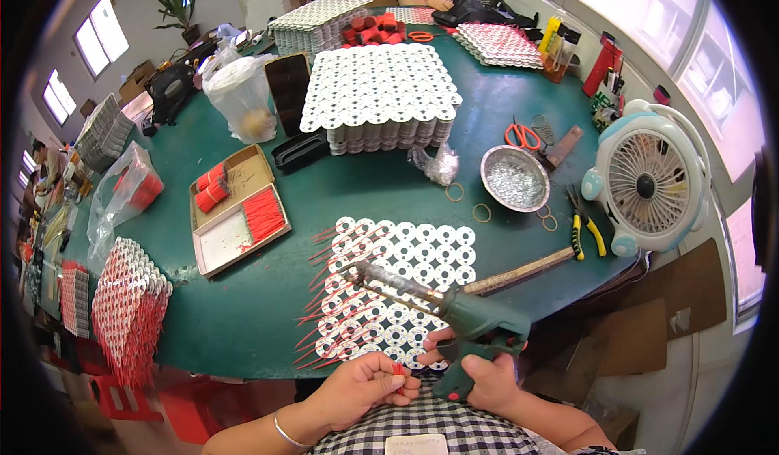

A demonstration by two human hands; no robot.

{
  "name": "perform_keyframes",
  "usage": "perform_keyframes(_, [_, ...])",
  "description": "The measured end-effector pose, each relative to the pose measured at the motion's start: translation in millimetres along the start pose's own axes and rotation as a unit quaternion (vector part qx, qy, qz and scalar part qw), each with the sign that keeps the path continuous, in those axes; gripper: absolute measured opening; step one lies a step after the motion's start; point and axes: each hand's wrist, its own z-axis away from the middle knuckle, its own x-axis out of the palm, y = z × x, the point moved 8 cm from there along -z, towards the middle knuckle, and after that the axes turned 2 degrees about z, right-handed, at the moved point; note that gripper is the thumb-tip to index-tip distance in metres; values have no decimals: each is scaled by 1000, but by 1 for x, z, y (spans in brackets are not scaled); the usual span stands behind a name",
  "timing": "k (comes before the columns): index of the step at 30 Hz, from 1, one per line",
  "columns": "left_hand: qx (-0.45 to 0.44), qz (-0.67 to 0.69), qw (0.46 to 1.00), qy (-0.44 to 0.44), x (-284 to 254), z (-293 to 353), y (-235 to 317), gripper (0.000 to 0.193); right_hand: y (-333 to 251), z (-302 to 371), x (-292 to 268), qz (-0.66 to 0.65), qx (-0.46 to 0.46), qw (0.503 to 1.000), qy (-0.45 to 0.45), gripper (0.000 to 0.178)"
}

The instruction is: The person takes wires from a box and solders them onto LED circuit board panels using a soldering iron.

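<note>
My right hand (pixel 493 383) grips a dark green soldering gun (pixel 487 319) by its handle. Its long metal front end points left, over a panel of joined round white circuit boards (pixel 445 254) lying on the table. Red wires (pixel 324 297) stick out leftward from the boards on the panel's left side. Just off the panel's near edge, my left hand (pixel 361 388) is closed on a small bunch of red wires (pixel 398 376). Whether the gun's tip touches a board cannot be made out.
A tall stack of board panels (pixel 381 90) stands behind. Leftward lies an open cardboard box (pixel 213 242) of red wires. On the right are a metal bowl (pixel 514 179), pliers (pixel 586 226), a wooden strip (pixel 519 271) and a fan (pixel 649 183). Another person's hand (pixel 439 4) rests at the far edge.
</note>
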Motion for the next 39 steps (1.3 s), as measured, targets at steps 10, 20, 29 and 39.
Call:
perform_keyframes(10, [8, 52, 998, -20, 3, 2, -17, 7, 8, 19, 9, 156, 30, 985, -63, 52])
perform_keyframes(20, [-17, -120, 991, -64, 25, -1, -12, 24, 1, 25, 10, 236, 34, 966, -100, 45])
perform_keyframes(29, [32, -170, 985, -26, 20, -5, -2, 23, 3, 18, 2, 216, 4, 974, -72, 57])
perform_keyframes(39, [97, -125, 987, -11, 5, 3, -5, 23, 5, 7, 16, 100, -15, 995, 1, 60])
